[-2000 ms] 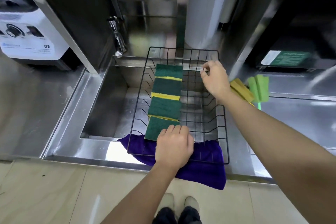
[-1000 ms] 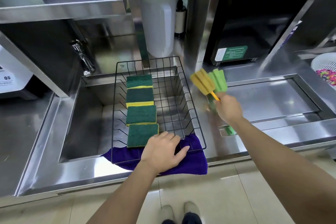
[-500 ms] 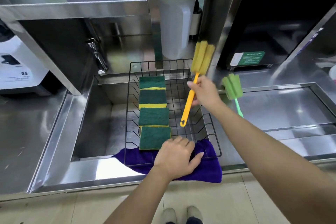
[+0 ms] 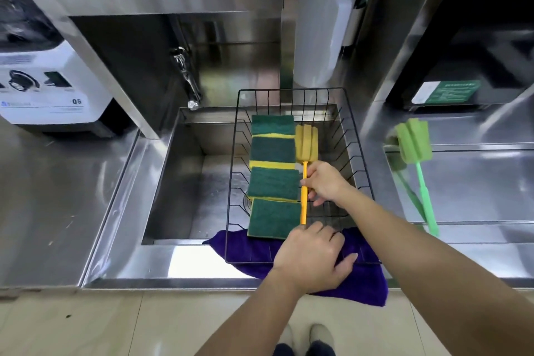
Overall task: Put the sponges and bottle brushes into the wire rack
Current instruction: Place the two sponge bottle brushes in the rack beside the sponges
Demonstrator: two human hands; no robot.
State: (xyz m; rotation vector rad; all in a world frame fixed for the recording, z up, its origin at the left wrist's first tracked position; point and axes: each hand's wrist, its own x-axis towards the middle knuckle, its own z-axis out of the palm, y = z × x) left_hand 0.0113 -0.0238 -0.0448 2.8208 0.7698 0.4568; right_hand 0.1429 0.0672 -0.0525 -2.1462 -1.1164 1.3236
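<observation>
A black wire rack [image 4: 361,159] sits over the sink, its front on a purple cloth. Several green-and-yellow sponges [image 4: 273,183] lie in a row along its left side. My right hand [image 4: 325,182] grips the orange handle of the yellow bottle brush [image 4: 306,143], which lies inside the rack just right of the sponges, head pointing away from me. My left hand [image 4: 310,259] presses flat on the rack's front edge, fingers spread, hiding the wire there. A green bottle brush [image 4: 414,146] lies on the steel counter to the right of the rack.
The steel sink [image 4: 179,182] is under the rack, with a tap [image 4: 186,78] at the back left. A white machine [image 4: 49,92] stands on the left counter. A white bottle [image 4: 318,29] stands behind the rack. The purple cloth [image 4: 364,283] hangs over the front edge.
My right hand picked the yellow brush off the right counter, carried it over and lowered it into the rack beside the sponges. My left hand stayed on the rack's front.
</observation>
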